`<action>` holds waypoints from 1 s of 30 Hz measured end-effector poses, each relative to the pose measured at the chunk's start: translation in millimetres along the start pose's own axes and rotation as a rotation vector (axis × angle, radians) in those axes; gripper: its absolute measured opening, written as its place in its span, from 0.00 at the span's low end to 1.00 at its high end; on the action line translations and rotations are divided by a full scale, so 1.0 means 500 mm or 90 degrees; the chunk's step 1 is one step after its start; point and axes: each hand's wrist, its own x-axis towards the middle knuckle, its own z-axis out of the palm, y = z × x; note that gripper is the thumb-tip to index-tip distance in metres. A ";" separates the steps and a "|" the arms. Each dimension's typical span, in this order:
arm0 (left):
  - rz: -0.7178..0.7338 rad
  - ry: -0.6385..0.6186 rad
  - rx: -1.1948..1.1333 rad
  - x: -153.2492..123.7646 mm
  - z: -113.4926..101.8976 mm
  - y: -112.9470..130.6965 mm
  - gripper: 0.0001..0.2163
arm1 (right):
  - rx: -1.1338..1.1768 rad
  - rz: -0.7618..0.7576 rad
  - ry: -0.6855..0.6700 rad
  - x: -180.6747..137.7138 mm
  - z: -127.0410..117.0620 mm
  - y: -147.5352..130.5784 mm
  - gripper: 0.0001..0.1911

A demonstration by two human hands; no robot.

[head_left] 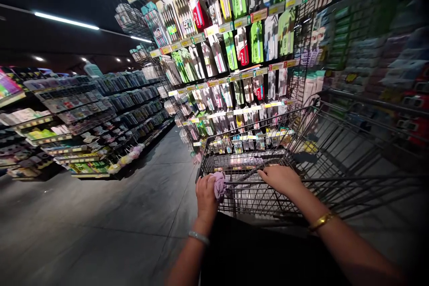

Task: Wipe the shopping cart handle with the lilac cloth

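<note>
The left hand (207, 196) is closing its fingers round a crumpled lilac cloth (219, 185) at the left end of the cart's handle, and the cloth is bunching toward 3 o'clock, showing no clear long axis. The right hand (283, 179) is lying palm down over the bar, its fingers pointing toward 9 o'clock; I cannot tell from here how firmly it is gripping. A pale band (199, 237) is circling the left wrist, a gold bracelet (322, 221) the right forearm.

The wire cart (261, 209) is standing right in front of the person, its handle running from 9 to 3 o'clock and its basket reaching away toward 12. Toward 3 o'clock more dark bars are blurring together, and I cannot tell whether they are belonging to a second cart.

Beyond the basket, at 12 o'clock, a display rack (241, 111) is holding rows of narrow hanging packs. Stocked shelves (77, 159) are standing at 10 o'clock, across the grey floor (134, 219), and a long ceiling light (67, 21) is glowing above them.
</note>
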 end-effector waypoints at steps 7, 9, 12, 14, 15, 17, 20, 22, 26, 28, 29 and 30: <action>0.177 0.025 -0.064 -0.027 0.040 0.123 0.19 | -0.009 -0.003 -0.001 0.001 0.009 0.008 0.33; 0.186 -0.001 -0.075 -0.012 0.026 0.101 0.19 | -0.011 -0.002 -0.003 0.000 0.009 0.008 0.33; 0.031 -0.020 -0.044 0.000 -0.003 0.030 0.18 | -0.006 0.002 -0.002 -0.002 0.007 0.007 0.32; -0.034 -0.018 -0.004 -0.008 -0.012 -0.004 0.17 | -0.003 0.003 0.003 -0.002 0.005 0.006 0.32; -0.044 -0.012 0.011 -0.016 -0.012 -0.009 0.18 | -0.002 0.001 0.004 -0.002 0.005 0.006 0.32; -0.036 0.009 0.021 -0.036 -0.005 0.007 0.18 | -0.002 -0.001 0.000 0.000 0.004 0.005 0.32; 0.003 0.037 0.008 -0.056 0.010 0.075 0.18 | -0.002 0.003 -0.010 0.002 0.005 0.006 0.32; 0.048 0.020 -0.013 -0.052 0.012 0.117 0.17 | -0.005 0.008 -0.014 0.003 0.005 0.006 0.32; 0.094 -0.083 -0.054 -0.010 -0.010 0.112 0.11 | -0.011 0.013 -0.005 -0.003 0.005 0.003 0.32; -0.022 -0.103 -0.028 0.018 -0.028 0.071 0.08 | -0.008 0.015 0.006 -0.008 0.004 -0.001 0.32; -0.108 -0.089 -0.002 0.029 -0.037 0.050 0.08 | -0.006 0.016 0.009 -0.009 0.003 -0.003 0.32; -0.171 -0.088 0.014 0.038 -0.045 0.033 0.09 | -0.002 0.018 0.010 -0.010 0.001 -0.005 0.32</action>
